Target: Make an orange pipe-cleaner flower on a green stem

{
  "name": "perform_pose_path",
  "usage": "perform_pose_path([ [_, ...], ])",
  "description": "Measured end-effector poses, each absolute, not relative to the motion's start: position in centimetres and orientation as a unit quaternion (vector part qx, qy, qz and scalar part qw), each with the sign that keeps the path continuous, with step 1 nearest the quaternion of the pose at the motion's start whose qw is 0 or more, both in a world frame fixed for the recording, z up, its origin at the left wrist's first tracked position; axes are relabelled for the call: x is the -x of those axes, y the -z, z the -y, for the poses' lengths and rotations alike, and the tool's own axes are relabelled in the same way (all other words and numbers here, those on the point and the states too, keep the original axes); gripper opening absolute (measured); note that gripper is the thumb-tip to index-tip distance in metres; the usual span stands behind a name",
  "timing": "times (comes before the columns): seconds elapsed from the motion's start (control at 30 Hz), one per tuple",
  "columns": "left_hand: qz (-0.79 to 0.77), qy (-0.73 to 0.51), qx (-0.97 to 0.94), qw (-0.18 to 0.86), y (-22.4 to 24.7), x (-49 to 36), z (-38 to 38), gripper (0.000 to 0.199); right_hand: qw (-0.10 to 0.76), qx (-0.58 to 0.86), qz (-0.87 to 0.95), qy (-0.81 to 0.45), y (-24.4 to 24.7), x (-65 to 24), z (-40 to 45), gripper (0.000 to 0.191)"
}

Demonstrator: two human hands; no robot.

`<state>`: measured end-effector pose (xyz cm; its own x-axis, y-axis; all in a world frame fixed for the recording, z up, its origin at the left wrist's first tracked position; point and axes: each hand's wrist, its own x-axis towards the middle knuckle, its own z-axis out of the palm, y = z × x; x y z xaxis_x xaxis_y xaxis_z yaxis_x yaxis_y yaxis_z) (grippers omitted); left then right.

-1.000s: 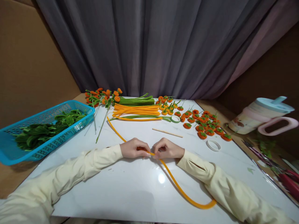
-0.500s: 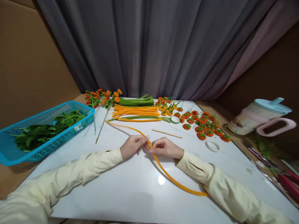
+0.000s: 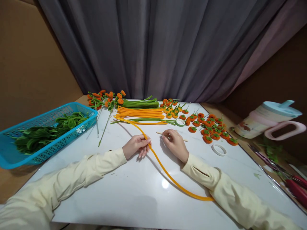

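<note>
The right hand (image 3: 175, 143) has been moved from the orange strip (image 3: 171, 176) to the wooden stick (image 3: 159, 133); its grip cannot be told. The strip is pinched in the left hand (image 3: 136, 146); the worktop (image 3: 107, 198) is spanned.

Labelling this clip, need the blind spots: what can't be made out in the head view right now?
All in the head view:
Orange strip: right-hand end hidden by the right sleeve.
Wooden stick: middle covered by the right hand, so gripped or merely touched is unclear.
Blue basket: left end cut off by the picture edge.
Red handle: cut off by the right edge.
Cup: contents hidden by walls and lid.
</note>
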<state>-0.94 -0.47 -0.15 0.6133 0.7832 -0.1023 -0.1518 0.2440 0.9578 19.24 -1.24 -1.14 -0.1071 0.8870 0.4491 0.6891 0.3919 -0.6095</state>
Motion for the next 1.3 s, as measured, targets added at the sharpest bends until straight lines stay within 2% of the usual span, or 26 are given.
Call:
perform_pose_path([
  [0.1,-0.286,-0.321,-0.544,0.720,-0.3,1.0,1.0,0.030,0.311,0.542,0.780,-0.028,1.5,-19.7,0.6,0.018],
  [0.23,-0.264,-0.331,-0.552,0.718,-1.3,1.4,1.2,0.030,0.211,0.562,0.799,0.041,1.4,-20.1,0.4,0.027],
  [0.4,-0.255,-0.359,-0.570,0.694,-2.4,1.8,0.9,0.035,0.106,0.571,0.814,0.020,0.0,-20.8,0.4,0.014],
  [0.5,-0.252,-0.395,-0.601,0.648,-2.8,2.0,0.9,0.037,0.076,0.574,0.815,-0.014,-0.8,-21.2,0.4,0.010],
  [0.7,-0.221,-0.423,-0.660,0.581,-3.7,2.6,1.7,0.028,0.083,0.546,0.826,-0.109,-1.7,-22.4,-0.1,0.011],
  [0.97,-0.232,-0.414,-0.586,0.657,-3.3,2.1,1.4,0.031,0.121,0.489,0.842,-0.191,-1.8,-23.0,-0.3,0.006],
  [1.1,-0.225,-0.411,-0.557,0.686,-3.1,2.0,1.0,0.025,0.181,0.409,0.840,-0.307,-1.4,-21.5,0.6,0.023],
  [1.3,-0.218,-0.437,-0.462,0.740,-3.0,2.0,0.3,0.020,0.206,0.327,0.737,-0.554,-2.2,-19.1,2.7,0.052],
])
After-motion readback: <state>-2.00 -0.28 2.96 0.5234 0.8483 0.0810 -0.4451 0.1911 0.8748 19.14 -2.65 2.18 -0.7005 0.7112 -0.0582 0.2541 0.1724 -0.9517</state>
